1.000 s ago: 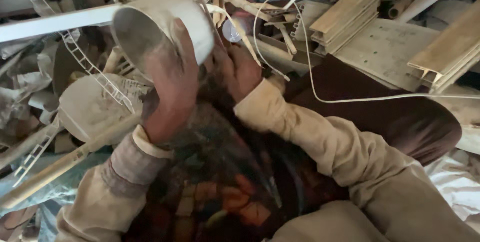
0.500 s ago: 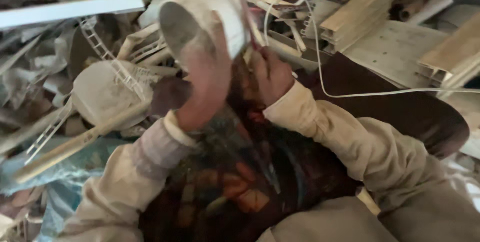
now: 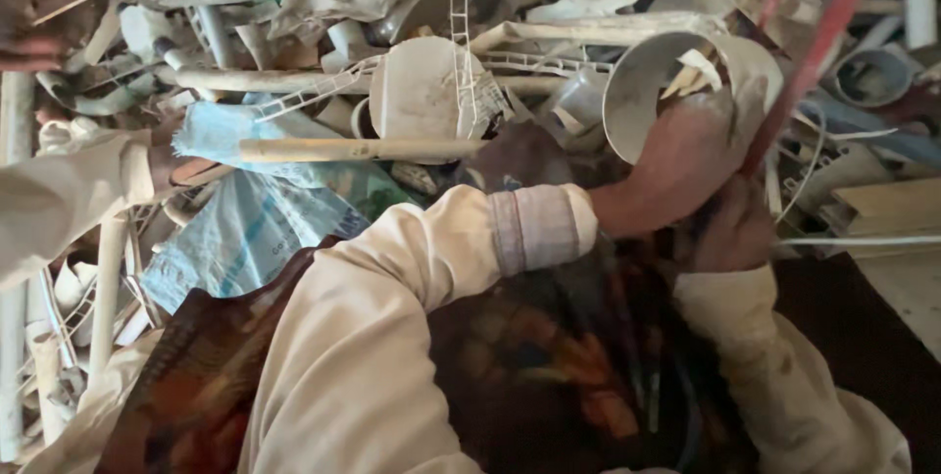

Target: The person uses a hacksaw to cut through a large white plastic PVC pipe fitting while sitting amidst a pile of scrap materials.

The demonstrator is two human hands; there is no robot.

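Holding: one short white plastic pipe section (image 3: pixel 686 82), split at the rim, gripped by my left hand (image 3: pixel 676 165) over the scrap heap (image 3: pixel 294 92). Right hand (image 3: pixel 730 234) clenched on a red-handled tool (image 3: pixel 814 62) touching it. Piece not yet parted.

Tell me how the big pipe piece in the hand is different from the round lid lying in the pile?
The pipe piece is hollow and open, held up by the left hand; the round lid is flat and lies on the pile. Scraps sit inside the pipe piece; thin plastic strips cross the lid. Both are dirty white plastic.
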